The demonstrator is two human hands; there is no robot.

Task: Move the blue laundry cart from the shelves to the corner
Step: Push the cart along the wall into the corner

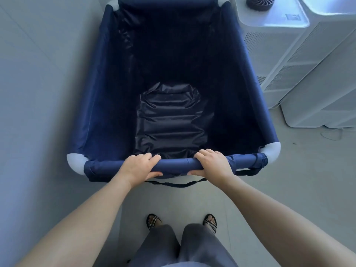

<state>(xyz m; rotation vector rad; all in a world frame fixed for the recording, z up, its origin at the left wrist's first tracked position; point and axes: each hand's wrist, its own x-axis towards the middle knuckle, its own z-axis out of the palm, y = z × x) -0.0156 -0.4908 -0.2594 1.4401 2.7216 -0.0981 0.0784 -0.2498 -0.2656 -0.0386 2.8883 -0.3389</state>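
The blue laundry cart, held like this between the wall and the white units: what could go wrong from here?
1. The blue laundry cart sits close between the wall and the white units; a slight drift could scrape either one.
2. A loose strap hangs below the near rail, just ahead of the feet; it might catch a step.
3. A thin cord lies on the floor by the units and could snag the cart.

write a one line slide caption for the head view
Both hands, left and right, grip the near rail of the empty blue laundry cart beside white appliances.
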